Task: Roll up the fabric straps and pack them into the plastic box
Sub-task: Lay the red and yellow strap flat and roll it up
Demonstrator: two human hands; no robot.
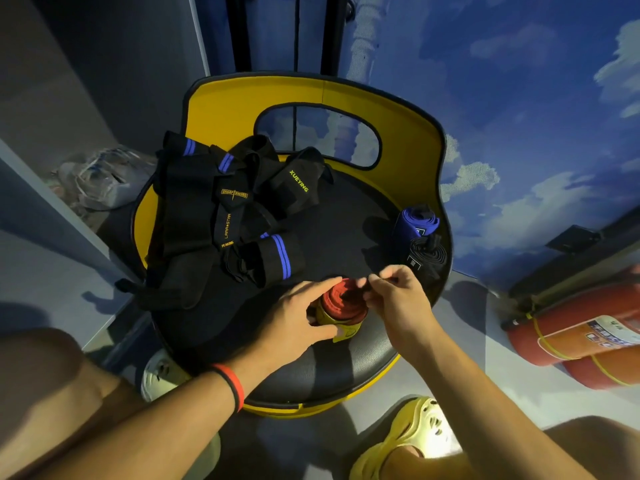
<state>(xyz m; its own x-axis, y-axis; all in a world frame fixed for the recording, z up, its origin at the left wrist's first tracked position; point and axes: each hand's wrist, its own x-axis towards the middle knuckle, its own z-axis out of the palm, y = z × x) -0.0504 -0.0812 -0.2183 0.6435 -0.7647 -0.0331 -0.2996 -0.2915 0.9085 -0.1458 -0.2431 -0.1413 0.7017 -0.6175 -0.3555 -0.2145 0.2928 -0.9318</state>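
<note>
Left hand (294, 320) and right hand (398, 303) on a red strap roll (341, 301)

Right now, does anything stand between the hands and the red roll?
Nothing visible does. The left hand holds the red roll by its side, and the right hand pinches at its top end.

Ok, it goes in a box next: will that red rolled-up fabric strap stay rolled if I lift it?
Probably soft and light: the red rolled-up fabric strap is wound cloth, so it should squash slightly. It may unwind if released, since the left hand grips it and the right hand pinches at its end.
</note>
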